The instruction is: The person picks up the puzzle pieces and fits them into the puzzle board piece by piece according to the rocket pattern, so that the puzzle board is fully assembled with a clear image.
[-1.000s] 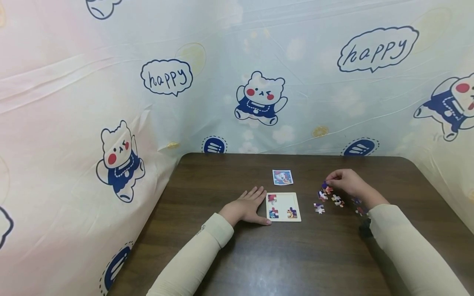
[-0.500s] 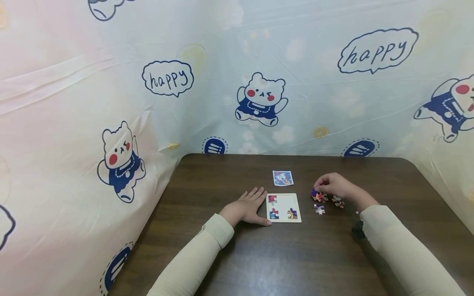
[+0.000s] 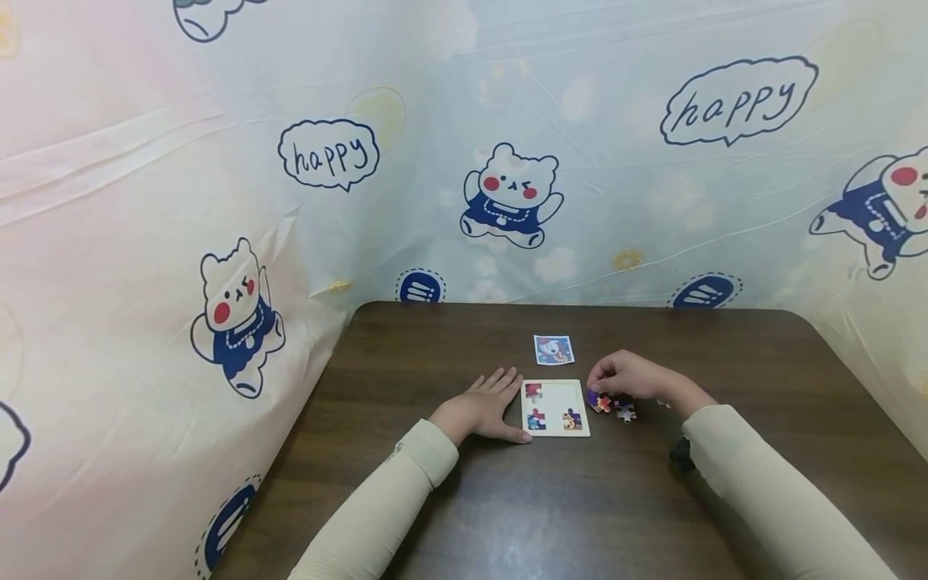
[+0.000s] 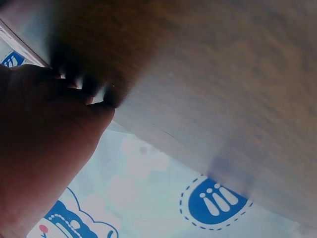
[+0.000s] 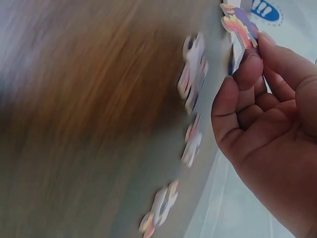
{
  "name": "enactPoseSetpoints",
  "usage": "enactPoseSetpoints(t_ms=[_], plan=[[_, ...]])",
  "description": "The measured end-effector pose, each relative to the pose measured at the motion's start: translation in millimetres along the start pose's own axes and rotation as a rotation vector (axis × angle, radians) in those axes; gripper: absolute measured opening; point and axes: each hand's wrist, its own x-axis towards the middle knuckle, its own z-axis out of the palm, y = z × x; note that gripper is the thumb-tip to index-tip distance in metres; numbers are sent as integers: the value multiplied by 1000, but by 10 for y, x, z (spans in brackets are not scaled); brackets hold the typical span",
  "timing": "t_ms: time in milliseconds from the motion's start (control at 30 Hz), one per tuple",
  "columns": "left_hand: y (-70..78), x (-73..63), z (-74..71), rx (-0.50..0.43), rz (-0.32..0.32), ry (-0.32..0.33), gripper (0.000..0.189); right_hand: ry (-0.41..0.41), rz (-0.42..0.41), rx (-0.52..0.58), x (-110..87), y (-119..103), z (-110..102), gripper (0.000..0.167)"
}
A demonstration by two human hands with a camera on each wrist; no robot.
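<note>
My right hand [image 3: 631, 376] pinches a purple and orange jigsaw piece [image 5: 240, 26] between thumb and fingertips, just right of the white puzzle board [image 3: 554, 396]. Three pieces sit in that board: a red one [image 3: 533, 391] at top left, a blue-red one [image 3: 536, 419] at bottom left and a dark yellow one [image 3: 572, 419] at bottom right. Flat on the table with fingers spread, my left hand [image 3: 482, 405] touches the board's left edge. The left wrist view shows this hand [image 4: 49, 139] dark, its fingertips partly in shadow.
Behind the board lies a small picture card [image 3: 554, 350]. Loose pieces lie under and beside my right hand, one pale piece [image 3: 625, 410] near its fingers; the right wrist view shows another piece [image 5: 159, 209]. A patterned cloth [image 3: 507, 80] hangs behind the brown table [image 3: 500, 499].
My right hand has moved left and nearer, carrying the purple and orange jigsaw piece from the loose pieces to beside the board's right edge. My left hand has stayed in place.
</note>
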Motion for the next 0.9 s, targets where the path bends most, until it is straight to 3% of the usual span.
enactPoseSetpoints(t_ms=[433, 900], plan=[[4, 7, 7, 11, -11, -10, 115, -88, -50, -2, 164, -293, 199, 8], [-27, 25, 33, 21, 11, 7, 117, -113, -86, -9, 326, -402, 410, 7]])
